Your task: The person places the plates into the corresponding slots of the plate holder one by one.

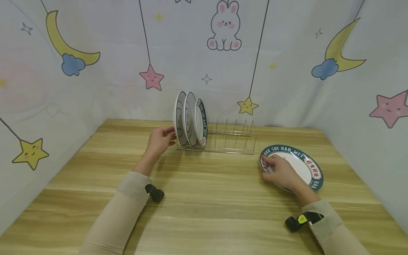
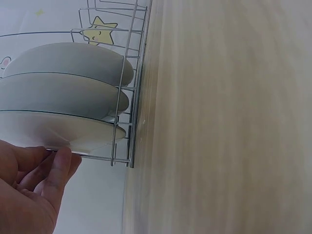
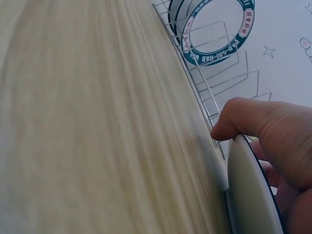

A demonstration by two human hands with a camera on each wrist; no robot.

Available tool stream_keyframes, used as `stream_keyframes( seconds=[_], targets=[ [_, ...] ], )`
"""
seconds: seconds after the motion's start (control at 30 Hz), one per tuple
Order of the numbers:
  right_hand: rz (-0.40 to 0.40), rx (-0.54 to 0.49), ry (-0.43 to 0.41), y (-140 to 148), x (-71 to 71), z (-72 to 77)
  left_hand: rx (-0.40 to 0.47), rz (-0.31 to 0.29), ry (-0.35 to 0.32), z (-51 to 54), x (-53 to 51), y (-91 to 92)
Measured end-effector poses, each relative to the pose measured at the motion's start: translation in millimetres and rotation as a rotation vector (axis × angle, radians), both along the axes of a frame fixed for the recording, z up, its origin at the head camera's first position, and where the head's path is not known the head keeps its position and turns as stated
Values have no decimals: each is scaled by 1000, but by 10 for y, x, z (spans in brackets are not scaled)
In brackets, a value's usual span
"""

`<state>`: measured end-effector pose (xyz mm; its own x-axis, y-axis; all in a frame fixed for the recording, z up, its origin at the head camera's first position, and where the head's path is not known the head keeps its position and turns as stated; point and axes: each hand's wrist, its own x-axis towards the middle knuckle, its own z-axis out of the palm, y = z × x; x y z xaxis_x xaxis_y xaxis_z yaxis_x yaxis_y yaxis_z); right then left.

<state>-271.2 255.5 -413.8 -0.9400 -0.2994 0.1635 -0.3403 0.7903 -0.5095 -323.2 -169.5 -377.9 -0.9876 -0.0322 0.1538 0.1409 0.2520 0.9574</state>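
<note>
A wire dish rack (image 1: 229, 152) stands at the back of the table, with two white plates (image 1: 180, 118) and a green-rimmed plate (image 1: 205, 122) upright in its left slots. My left hand (image 1: 160, 140) is at the rack's left end, beside the outermost plate. In the left wrist view, its fingertips (image 2: 61, 155) pinch the end wire close to that plate's underside. On the right, my right hand (image 1: 282, 172) grips the left rim of another green-rimmed plate (image 1: 298, 166). The right wrist view shows the thumb (image 3: 228, 124) over this plate's edge, other fingers partly hidden behind it.
Several wire dividers (image 1: 236, 134) stand to the right of the racked plates. A wood-grain table (image 1: 204, 202) lies under everything. Behind it and along both sides hangs a pale curtain (image 1: 197, 42) printed with stars, moons and a rabbit.
</note>
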Motion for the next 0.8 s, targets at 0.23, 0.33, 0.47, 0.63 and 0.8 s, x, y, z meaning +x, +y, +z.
stream_keyframes(
  seconds=[0.23,0.33,0.47,0.63,0.8],
  targets=[
    [-56,14,42,-10,-15,-29,4,-1,-14,14,3,4],
    [-68,21,54,-18,-7,-20,5,-2,-13,7,-5,0],
    [-81,19,62,-25,5,-5,5,-1,-13,-3,-7,-4],
    [-77,16,114,-8,6,3,9,-2,-21,-4,-7,-3],
    [-94,6,165,10,9,32,11,-3,-25,-3,-13,-4]
  ],
)
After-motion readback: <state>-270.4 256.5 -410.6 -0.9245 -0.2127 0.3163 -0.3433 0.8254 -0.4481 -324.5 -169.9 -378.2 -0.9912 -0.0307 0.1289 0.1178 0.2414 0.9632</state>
